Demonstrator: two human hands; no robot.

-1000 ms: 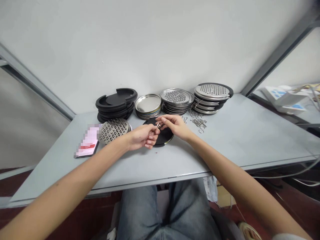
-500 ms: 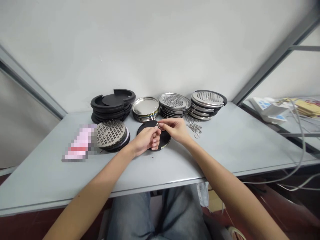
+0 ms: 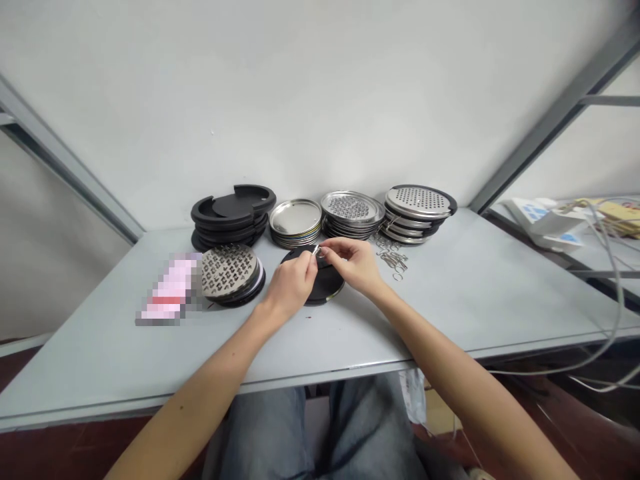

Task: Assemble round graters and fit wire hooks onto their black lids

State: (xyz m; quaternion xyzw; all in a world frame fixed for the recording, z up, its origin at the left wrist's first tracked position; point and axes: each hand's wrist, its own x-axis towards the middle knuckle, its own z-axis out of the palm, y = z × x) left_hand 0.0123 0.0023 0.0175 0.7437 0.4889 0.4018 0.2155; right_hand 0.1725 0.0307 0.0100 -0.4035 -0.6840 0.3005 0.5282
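**Small metal clasp [image 3: 316,251] at frame centre**

Your left hand [image 3: 294,283] pinches it from the lower left; its long axis seems to slant up rightward, over the black disc [image 3: 325,287]. Your right hand [image 3: 354,264] is pinched at its right side, equally near.

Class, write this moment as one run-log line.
left hand: pinching small metal piece; right hand: pinching same piece; beneath hands: black disc on table; right of hands: loose metal clips

On the table [image 3: 500,287], 4 stacks [image 3: 296,219] stand in a row; before them are a pile [image 3: 230,270], left, a disc [image 3: 326,285], middle, and clips [image 3: 393,259], right.
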